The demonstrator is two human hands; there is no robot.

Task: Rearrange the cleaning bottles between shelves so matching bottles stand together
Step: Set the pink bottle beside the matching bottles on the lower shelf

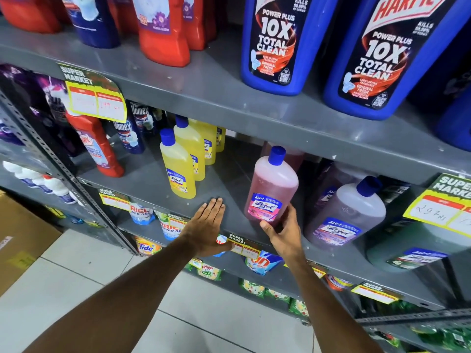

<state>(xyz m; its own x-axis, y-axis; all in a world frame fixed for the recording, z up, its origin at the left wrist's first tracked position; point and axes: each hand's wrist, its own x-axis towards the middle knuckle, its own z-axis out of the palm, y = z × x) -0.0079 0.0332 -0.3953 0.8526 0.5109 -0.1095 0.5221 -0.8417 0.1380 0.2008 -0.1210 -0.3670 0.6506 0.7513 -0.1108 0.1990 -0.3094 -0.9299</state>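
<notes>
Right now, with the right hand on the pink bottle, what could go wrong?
1. The right hand grips the pink bottle only low down near the shelf edge; it leans and may tip off.
2. The purple bottle stands tilted close beside it and could be knocked.
3. The left hand lies flat on the shelf, not supporting anything.

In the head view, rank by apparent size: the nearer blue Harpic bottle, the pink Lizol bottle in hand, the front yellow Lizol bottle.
1. Blue Harpic toilet-cleaner bottle, though it sits nearest the camera.
2. Pink blue-capped Lizol bottle.
3. Front yellow blue-capped Lizol bottle, farther back, so its rank below the pink one is unsure.
</notes>
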